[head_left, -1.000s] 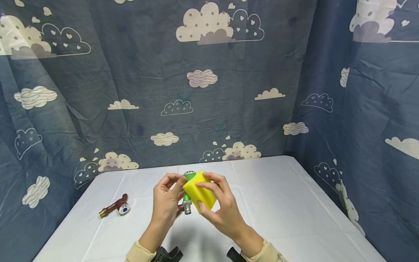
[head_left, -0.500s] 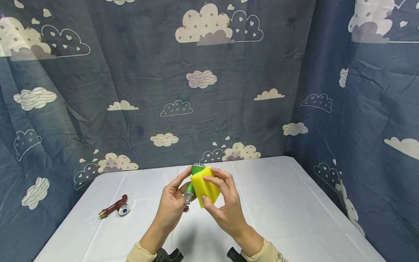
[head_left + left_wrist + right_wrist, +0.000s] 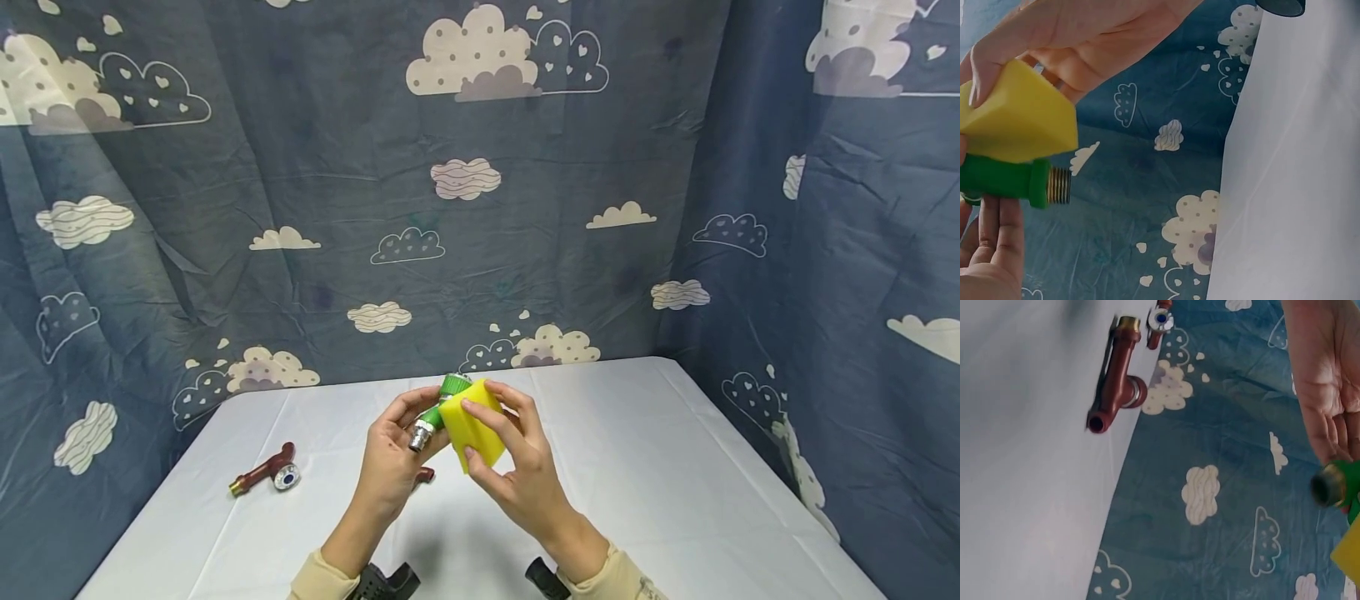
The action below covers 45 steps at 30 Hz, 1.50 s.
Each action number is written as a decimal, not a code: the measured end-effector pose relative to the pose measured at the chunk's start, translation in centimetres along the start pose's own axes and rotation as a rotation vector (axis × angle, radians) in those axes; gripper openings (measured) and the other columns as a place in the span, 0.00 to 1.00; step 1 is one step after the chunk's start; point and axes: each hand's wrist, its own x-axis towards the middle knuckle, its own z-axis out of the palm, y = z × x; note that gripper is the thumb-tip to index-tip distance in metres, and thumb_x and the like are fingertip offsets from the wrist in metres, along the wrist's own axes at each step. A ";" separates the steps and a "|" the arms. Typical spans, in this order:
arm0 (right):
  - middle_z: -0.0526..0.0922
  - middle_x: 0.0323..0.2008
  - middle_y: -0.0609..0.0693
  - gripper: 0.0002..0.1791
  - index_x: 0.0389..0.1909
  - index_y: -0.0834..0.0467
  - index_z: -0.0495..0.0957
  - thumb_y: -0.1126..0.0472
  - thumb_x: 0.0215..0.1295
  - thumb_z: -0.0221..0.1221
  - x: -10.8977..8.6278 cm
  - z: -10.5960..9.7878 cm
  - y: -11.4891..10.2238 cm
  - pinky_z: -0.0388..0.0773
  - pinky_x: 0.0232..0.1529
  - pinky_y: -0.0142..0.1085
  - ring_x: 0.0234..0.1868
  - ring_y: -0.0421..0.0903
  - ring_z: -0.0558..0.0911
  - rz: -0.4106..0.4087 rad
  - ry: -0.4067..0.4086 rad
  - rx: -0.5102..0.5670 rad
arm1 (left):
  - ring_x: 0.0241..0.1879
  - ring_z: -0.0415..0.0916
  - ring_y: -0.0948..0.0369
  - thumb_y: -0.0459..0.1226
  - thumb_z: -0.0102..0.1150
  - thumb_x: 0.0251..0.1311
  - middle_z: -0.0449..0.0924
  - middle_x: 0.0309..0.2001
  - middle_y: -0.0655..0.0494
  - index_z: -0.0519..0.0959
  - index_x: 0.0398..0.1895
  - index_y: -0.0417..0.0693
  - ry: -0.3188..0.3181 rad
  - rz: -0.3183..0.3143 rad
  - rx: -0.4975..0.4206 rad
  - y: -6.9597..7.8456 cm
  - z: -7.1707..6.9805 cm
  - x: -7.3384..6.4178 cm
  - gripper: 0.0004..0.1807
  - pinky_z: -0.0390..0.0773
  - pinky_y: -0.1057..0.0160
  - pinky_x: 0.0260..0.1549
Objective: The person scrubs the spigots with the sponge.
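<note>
Green fitting [image 3: 433, 416], one: tilted, metal end toward the person, raised above the surface [image 3: 660, 500] in the left hand [image 3: 386, 458], whose fingers and thumb hold it. Yellow sponge [image 3: 477, 429], one: pinched between thumb and fingertips of the right hand [image 3: 528, 475], touching the green body.

Edges and room: back edge of the surface beyond both hands, close to the curtain [image 3: 525, 275]; white cloth runs from the right hand out to the right edge, and forward to the person's cuffs.

Surface and room: white cloth with fold creases; dark blue curtain at back and both sides, printed with pale clouds and hearts.

Count: brown fittings, two; first brown fitting [image 3: 262, 472] toward the left edge, round metal part showing; second brown fitting [image 3: 425, 476] partly behind the left hand. Cream cuffs [image 3: 324, 577], two. Black devices [image 3: 384, 585] at the wrists, two.
</note>
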 end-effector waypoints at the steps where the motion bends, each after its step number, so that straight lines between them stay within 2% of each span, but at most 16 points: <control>1: 0.70 0.72 0.63 0.32 0.67 0.52 0.81 0.69 0.59 0.69 0.0 -0.1 0.0 0.80 0.68 0.30 0.66 0.57 0.77 -0.004 -0.008 -0.011 | 0.58 0.87 0.65 0.24 0.72 0.62 0.83 0.62 0.59 0.75 0.69 0.34 0.008 -0.013 0.006 0.1 -0.1 0.0 0.32 0.90 0.68 0.47; 4: 0.69 0.72 0.64 0.32 0.66 0.51 0.81 0.68 0.59 0.69 0.1 -0.4 0.2 0.82 0.65 0.33 0.64 0.56 0.78 -0.030 -0.027 -0.047 | 0.54 0.88 0.64 0.26 0.71 0.65 0.87 0.58 0.61 0.78 0.67 0.34 0.027 -0.047 0.041 0.3 -0.3 0.0 0.26 0.88 0.71 0.34; 7: 0.68 0.73 0.64 0.33 0.67 0.50 0.82 0.68 0.58 0.69 0.2 -0.6 0.5 0.85 0.61 0.37 0.62 0.55 0.78 -0.054 -0.045 -0.076 | 0.52 0.89 0.64 0.28 0.69 0.67 0.90 0.56 0.63 0.82 0.63 0.32 0.045 -0.097 0.068 0.4 -0.5 0.0 0.21 0.85 0.72 0.27; 10: 0.68 0.72 0.65 0.33 0.66 0.51 0.82 0.70 0.57 0.70 0.2 -0.8 0.8 0.87 0.58 0.40 0.61 0.56 0.78 -0.075 -0.054 -0.090 | 0.51 0.89 0.63 0.29 0.69 0.67 0.91 0.56 0.57 0.84 0.58 0.31 0.053 -0.128 0.111 0.5 -0.7 0.1 0.18 0.88 0.71 0.33; 14: 0.70 0.71 0.63 0.34 0.66 0.51 0.82 0.71 0.57 0.69 0.4 -0.9 1.1 0.87 0.58 0.40 0.63 0.56 0.78 -0.048 -0.077 -0.064 | 0.46 0.90 0.61 0.26 0.68 0.65 0.91 0.52 0.44 0.84 0.55 0.31 0.066 -0.116 0.162 0.5 -0.8 0.1 0.15 0.90 0.68 0.44; 15: 0.70 0.71 0.62 0.33 0.66 0.51 0.82 0.72 0.57 0.69 0.4 -0.9 1.1 0.88 0.58 0.40 0.64 0.56 0.78 -0.031 -0.086 -0.050 | 0.45 0.91 0.61 0.25 0.67 0.64 0.91 0.50 0.43 0.84 0.54 0.31 0.071 -0.107 0.171 0.5 -0.9 0.2 0.15 0.89 0.68 0.47; 19: 0.73 0.70 0.57 0.31 0.66 0.49 0.83 0.70 0.60 0.68 0.7 -1.3 1.1 0.89 0.54 0.42 0.66 0.57 0.78 0.070 -0.106 -0.001 | 0.38 0.89 0.62 0.22 0.67 0.62 0.89 0.41 0.46 0.82 0.49 0.30 0.072 -0.077 0.206 0.6 -1.1 0.2 0.12 0.90 0.68 0.43; 21: 0.75 0.70 0.54 0.30 0.66 0.48 0.82 0.68 0.63 0.68 0.8 -1.5 0.9 0.88 0.55 0.43 0.66 0.55 0.79 0.141 -0.120 0.022 | 0.37 0.89 0.63 0.22 0.68 0.61 0.89 0.40 0.45 0.82 0.48 0.28 0.054 -0.069 0.214 0.7 -1.3 0.2 0.13 0.90 0.68 0.42; 25: 0.76 0.70 0.54 0.27 0.70 0.49 0.80 0.65 0.70 0.65 1.4 -2.3 0.7 0.87 0.58 0.39 0.64 0.51 0.81 0.334 -0.190 0.194 | 0.37 0.90 0.64 0.23 0.68 0.60 0.91 0.41 0.44 0.82 0.49 0.23 -0.006 -0.055 0.207 0.8 -1.8 0.2 0.14 0.90 0.68 0.42; 29: 0.76 0.68 0.60 0.27 0.74 0.56 0.74 0.65 0.77 0.59 1.9 -3.1 1.1 0.85 0.53 0.33 0.59 0.49 0.82 0.579 -0.280 0.502 | 0.37 0.90 0.65 0.22 0.64 0.61 0.92 0.40 0.59 0.80 0.50 0.17 -0.091 -0.031 0.145 0.8 -2.4 0.2 0.16 0.89 0.69 0.41; 32: 0.76 0.68 0.60 0.28 0.77 0.58 0.68 0.64 0.78 0.53 2.2 -3.4 1.2 0.83 0.50 0.31 0.59 0.50 0.80 0.740 -0.308 0.710 | 0.39 0.89 0.66 0.22 0.61 0.64 0.92 0.43 0.65 0.86 0.50 0.31 -0.166 0.011 0.023 0.4 -2.9 0.3 0.13 0.89 0.68 0.43; 35: 0.72 0.66 0.54 0.30 0.78 0.58 0.63 0.63 0.77 0.48 2.4 -3.7 1.1 0.82 0.54 0.31 0.59 0.49 0.75 0.835 -0.299 0.875 | 0.40 0.89 0.66 0.22 0.57 0.67 0.91 0.46 0.64 0.88 0.48 0.49 -0.213 0.021 -0.138 0.1 -2.9 0.2 0.18 0.89 0.66 0.47; 36: 0.72 0.66 0.53 0.30 0.78 0.57 0.62 0.63 0.77 0.47 2.4 -3.7 0.9 0.82 0.55 0.31 0.59 0.49 0.75 0.855 -0.290 0.924 | 0.41 0.89 0.65 0.22 0.56 0.68 0.90 0.46 0.63 0.88 0.47 0.57 -0.224 0.015 -0.190 0.0 -2.8 0.2 0.21 0.89 0.65 0.48; 40: 0.72 0.66 0.49 0.29 0.76 0.49 0.61 0.62 0.76 0.44 2.3 -3.6 0.6 0.82 0.59 0.29 0.59 0.44 0.76 0.911 -0.227 1.093 | 0.42 0.90 0.64 0.23 0.52 0.71 0.87 0.46 0.64 0.87 0.49 0.56 -0.210 -0.045 -0.339 -0.3 -1.9 0.0 0.20 0.89 0.63 0.51; 42: 0.71 0.66 0.48 0.28 0.74 0.46 0.61 0.63 0.76 0.43 2.1 -3.4 0.5 0.82 0.62 0.29 0.59 0.42 0.77 0.903 -0.187 1.147 | 0.43 0.90 0.64 0.23 0.51 0.71 0.87 0.47 0.64 0.86 0.49 0.55 -0.187 -0.060 -0.393 -0.5 -1.4 -0.2 0.20 0.89 0.64 0.52; 45: 0.72 0.65 0.47 0.27 0.72 0.43 0.62 0.65 0.75 0.44 1.8 -2.9 0.4 0.81 0.65 0.28 0.60 0.40 0.79 0.850 -0.130 1.170 | 0.45 0.90 0.64 0.22 0.50 0.71 0.87 0.47 0.63 0.85 0.49 0.54 -0.131 -0.058 -0.458 -1.0 -0.6 -0.3 0.20 0.89 0.65 0.54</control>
